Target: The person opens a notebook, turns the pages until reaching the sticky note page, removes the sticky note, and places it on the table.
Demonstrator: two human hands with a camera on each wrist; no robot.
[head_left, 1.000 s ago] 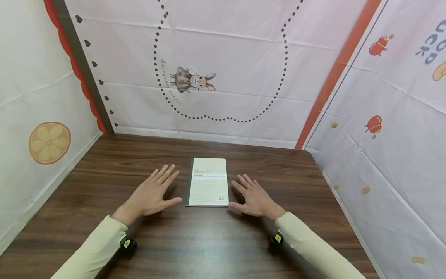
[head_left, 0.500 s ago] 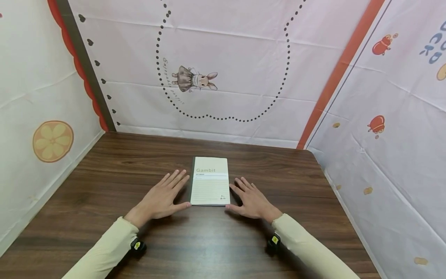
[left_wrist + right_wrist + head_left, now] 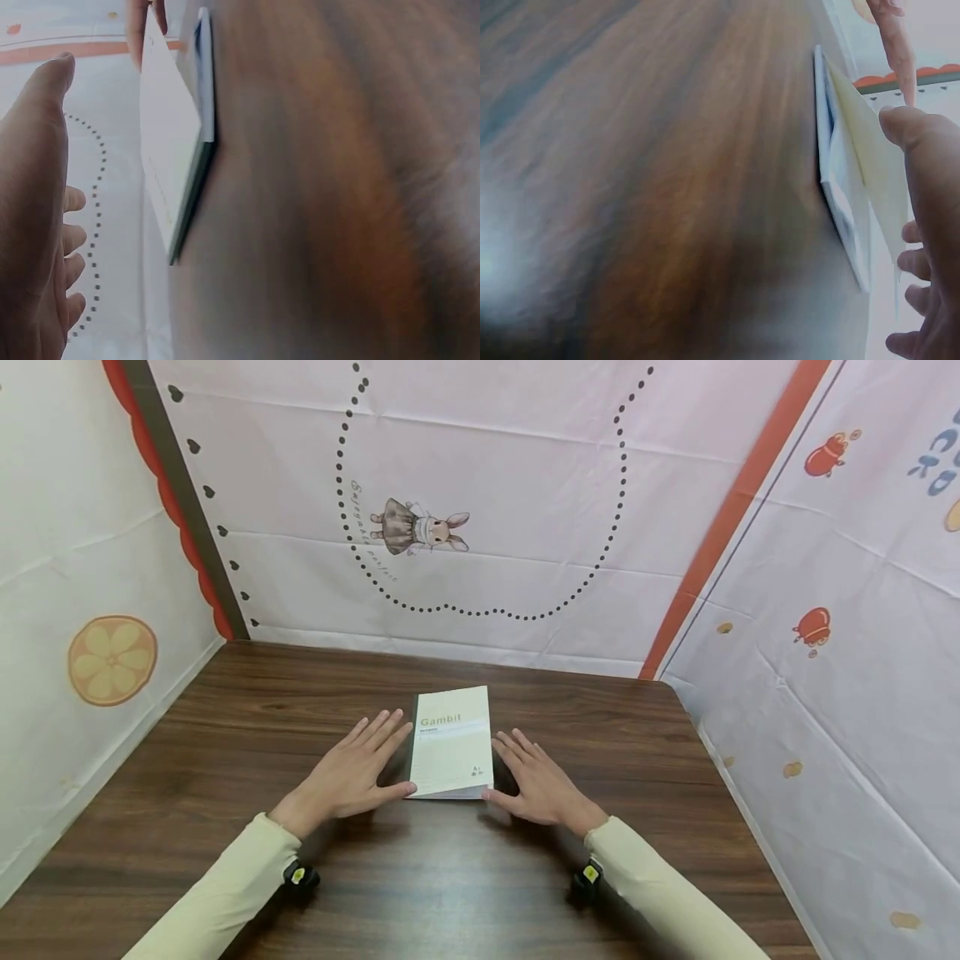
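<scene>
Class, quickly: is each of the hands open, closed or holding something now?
Left hand: open, beside the notebook.
Right hand: open, at the raised cover's edge.

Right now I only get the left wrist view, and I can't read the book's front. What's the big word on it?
Observer: From the head view, the book says "Gambit".
Operator: Cool! I see just a bit of the other hand at the top. Which corner is its thumb by?
Observer: The right hand has its thumb at the book's bottom right corner.
Operator: Is there an animal picture anywhere? I only get dots.
Observer: Yes, the head view shows a rabbit, printed sideways on the cloth.
</scene>
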